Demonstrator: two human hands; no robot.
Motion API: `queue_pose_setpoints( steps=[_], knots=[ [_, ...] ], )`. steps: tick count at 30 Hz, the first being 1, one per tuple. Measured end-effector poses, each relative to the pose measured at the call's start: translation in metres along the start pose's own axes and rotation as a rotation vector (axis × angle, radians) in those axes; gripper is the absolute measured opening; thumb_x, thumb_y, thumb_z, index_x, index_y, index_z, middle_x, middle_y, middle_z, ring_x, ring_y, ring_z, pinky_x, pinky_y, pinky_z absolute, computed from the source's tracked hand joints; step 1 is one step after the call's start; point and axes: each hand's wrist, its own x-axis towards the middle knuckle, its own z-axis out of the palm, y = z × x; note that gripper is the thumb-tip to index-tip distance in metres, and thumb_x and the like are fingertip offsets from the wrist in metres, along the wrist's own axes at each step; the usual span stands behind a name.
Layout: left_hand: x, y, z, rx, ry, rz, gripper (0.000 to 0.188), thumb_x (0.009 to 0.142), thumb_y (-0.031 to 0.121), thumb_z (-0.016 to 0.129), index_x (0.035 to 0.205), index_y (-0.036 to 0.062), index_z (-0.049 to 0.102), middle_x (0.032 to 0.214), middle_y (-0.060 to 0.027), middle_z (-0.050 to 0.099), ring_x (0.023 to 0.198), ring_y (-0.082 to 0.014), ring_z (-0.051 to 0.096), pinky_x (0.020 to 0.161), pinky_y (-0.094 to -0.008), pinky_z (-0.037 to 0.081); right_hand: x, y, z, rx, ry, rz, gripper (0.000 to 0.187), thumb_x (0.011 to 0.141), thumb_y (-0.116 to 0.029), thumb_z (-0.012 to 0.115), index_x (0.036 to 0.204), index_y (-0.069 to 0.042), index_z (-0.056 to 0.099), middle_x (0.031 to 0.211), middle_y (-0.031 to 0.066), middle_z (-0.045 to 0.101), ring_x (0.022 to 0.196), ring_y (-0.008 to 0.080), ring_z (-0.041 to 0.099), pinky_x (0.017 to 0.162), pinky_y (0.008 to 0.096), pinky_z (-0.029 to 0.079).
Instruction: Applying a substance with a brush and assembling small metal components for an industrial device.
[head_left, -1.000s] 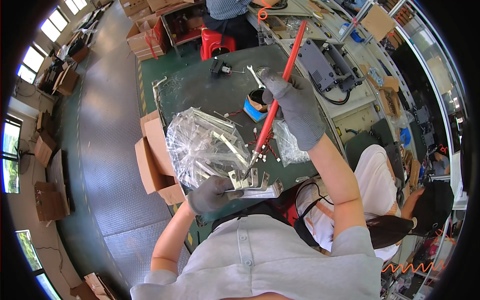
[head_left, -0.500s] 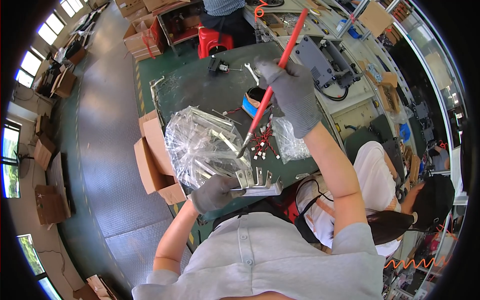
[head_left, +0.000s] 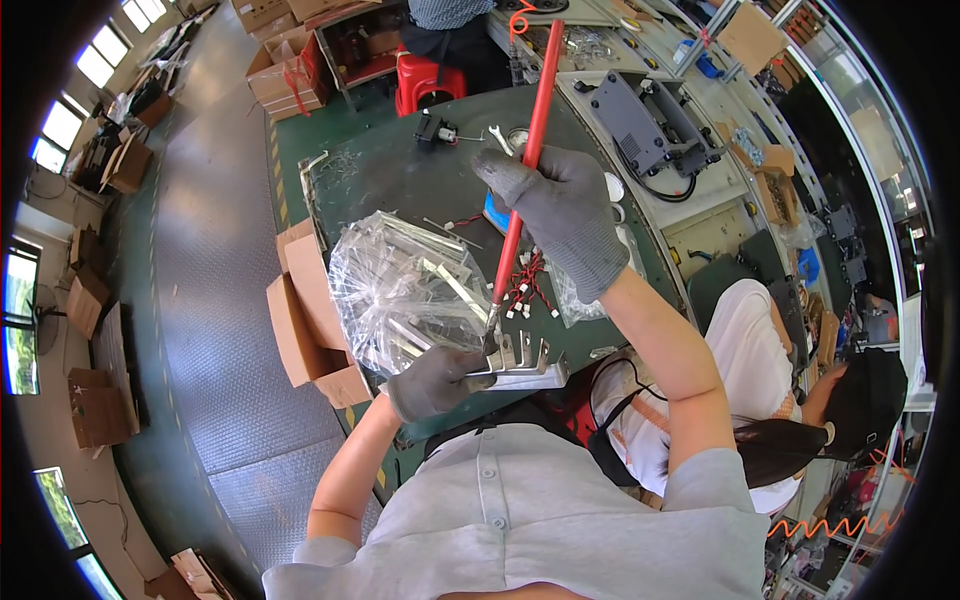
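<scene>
Just long red screwdriver (head_left: 525, 170), bright metal bracket (head_left: 520, 365).

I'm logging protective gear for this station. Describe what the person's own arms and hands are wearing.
Both hands wear dark grey knit gloves that end at the wrist: the left hand and the right hand. Both forearms are bare. The short sleeves belong to a light grey collared shirt with buttons down the front. No watch, bands or markings show.

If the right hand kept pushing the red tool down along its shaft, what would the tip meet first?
The right hand aims the red tool down at the metal bracket steadied by the left hand. The tip seems to be at the bracket already; depth is unclear.
</scene>
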Motion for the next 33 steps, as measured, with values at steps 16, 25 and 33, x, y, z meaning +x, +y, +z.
queue_pose_setpoints(
  steps=[16, 25, 33],
  knots=[
    [0.003, -0.034, 0.008, -0.163, 0.122, -0.138, 0.019, 0.081, 0.016, 0.061, 0.077, -0.0020, 0.058, 0.061, -0.0169, 0.050, 0.052, -0.0192, 0.045, 0.053, -0.0324, 0.039, -0.019, -0.016, -0.075, 0.262, 0.578, -0.326, 0.029, 0.081, -0.030, 0.063, 0.081, -0.002, 0.059, 0.067, 0.0042, 0.059, 0.052, 0.0065, 0.050, 0.046, 0.0199, 0.040],
    [0.010, -0.097, 0.045, -0.343, 0.014, -0.487, 0.017, 0.080, 0.011, 0.056, 0.081, -0.0031, 0.065, 0.070, -0.0041, 0.062, 0.058, -0.0075, 0.053, 0.052, -0.0232, 0.042, -0.187, 0.053, -0.071, -0.171, 0.276, -0.621, 0.027, 0.088, -0.029, 0.054, 0.084, -0.003, 0.055, 0.072, 0.0052, 0.054, 0.065, 0.0144, 0.052, 0.057, 0.0291, 0.042],
    [0.051, 0.019, 0.188, -0.016, -0.973, -0.010, 0.032, 0.077, 0.017, 0.056, 0.105, 0.0032, 0.058, 0.084, -0.0151, 0.063, 0.077, -0.0196, 0.059, 0.073, -0.0317, 0.045, -0.408, 0.043, -0.073, 0.185, 0.861, -0.410, 0.022, 0.084, -0.014, 0.055, 0.098, 0.002, 0.058, 0.092, 0.0129, 0.056, 0.076, 0.0208, 0.057, 0.066, 0.0306, 0.047]
  ],
)
